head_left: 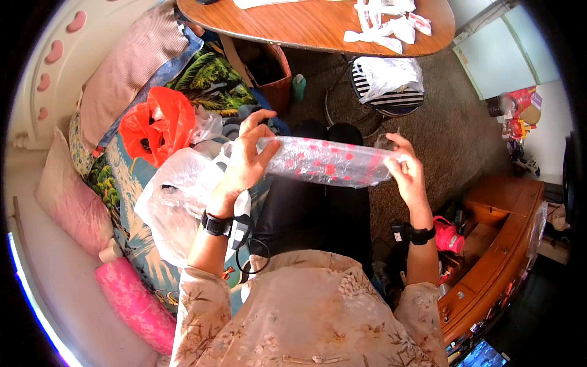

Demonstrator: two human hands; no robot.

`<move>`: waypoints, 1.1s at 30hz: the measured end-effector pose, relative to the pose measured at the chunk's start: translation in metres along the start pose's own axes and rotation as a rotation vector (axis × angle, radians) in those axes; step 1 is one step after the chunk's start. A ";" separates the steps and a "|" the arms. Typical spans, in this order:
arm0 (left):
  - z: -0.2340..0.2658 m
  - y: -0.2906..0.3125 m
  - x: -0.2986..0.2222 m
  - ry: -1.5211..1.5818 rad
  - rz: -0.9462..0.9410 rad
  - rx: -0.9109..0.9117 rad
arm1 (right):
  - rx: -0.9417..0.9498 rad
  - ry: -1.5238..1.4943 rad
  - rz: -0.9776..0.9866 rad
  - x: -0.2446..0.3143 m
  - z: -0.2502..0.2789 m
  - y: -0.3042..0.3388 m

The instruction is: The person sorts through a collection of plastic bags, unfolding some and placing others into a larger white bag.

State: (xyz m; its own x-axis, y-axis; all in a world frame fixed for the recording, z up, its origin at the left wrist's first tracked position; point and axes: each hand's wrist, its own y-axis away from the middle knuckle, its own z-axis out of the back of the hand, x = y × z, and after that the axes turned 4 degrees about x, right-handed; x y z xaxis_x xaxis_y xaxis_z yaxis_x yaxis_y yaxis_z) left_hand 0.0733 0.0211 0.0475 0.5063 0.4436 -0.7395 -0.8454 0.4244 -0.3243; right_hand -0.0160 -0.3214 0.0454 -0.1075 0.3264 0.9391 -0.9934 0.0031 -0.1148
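Note:
A clear plastic bag with a red pattern [330, 164] is stretched lengthwise above my lap, folded into a long strip. My left hand [249, 150] pinches its left end between thumb and fingers. At the other end, my right hand [405, 170] grips the bag with thumb and fingertips. Beside my left forearm lies a pile of white plastic bags [177, 199] on the bed. A red plastic bag [158, 125] sits just beyond that pile.
Ahead is a wooden table [306, 24] with knotted white bags [391, 27] on it. Below it, a striped stool [397, 101] carries another white bag [388, 76]. A wooden cabinet [489, 244] stands at right, near a pink container [448, 235]. Pillows [76, 202] line the bed's left.

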 end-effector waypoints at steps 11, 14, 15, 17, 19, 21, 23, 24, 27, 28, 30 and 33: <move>-0.022 0.027 0.017 0.300 0.506 0.119 | 0.172 -0.327 -0.436 -0.015 -0.015 0.019; -0.021 0.031 0.022 0.703 0.462 0.173 | -0.031 -0.565 -0.480 -0.013 -0.022 0.014; -0.015 0.030 0.020 0.653 0.511 0.213 | -0.033 -0.565 -0.482 -0.012 -0.017 0.016; -0.007 0.030 0.019 0.600 0.561 0.251 | 0.229 -0.756 -0.602 -0.009 -0.008 0.022; -0.005 0.033 0.024 0.634 0.663 0.317 | 0.342 -0.667 -0.559 0.002 -0.006 0.023; -0.004 0.034 0.020 0.767 0.594 0.277 | 0.369 -0.590 -0.578 -0.001 0.005 0.028; -0.003 0.038 0.021 0.851 0.432 0.251 | 0.280 -0.724 -0.529 -0.021 0.008 0.033; -0.002 0.041 0.023 0.851 0.432 0.252 | 0.280 -0.725 -0.529 -0.020 0.007 0.034; 0.002 0.044 0.025 0.775 0.556 0.305 | 0.201 -0.812 -0.496 -0.001 0.000 0.030; 0.004 0.043 0.023 0.775 0.556 0.305 | 0.188 -0.810 -0.513 0.005 0.000 0.027; 0.011 0.039 0.016 0.905 0.713 0.306 | 0.172 -0.810 -0.527 0.006 0.000 0.025; 0.005 0.036 0.019 0.657 0.638 0.431 | 0.253 -0.172 -0.320 -0.015 -0.006 0.025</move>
State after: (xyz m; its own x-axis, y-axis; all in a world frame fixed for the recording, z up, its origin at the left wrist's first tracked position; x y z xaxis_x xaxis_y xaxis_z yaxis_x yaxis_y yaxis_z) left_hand 0.0532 0.0490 0.0247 -0.3221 0.2198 -0.9208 -0.7266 0.5661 0.3893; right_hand -0.0388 -0.3202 0.0264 0.2229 0.1840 0.9573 -0.9542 -0.1600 0.2529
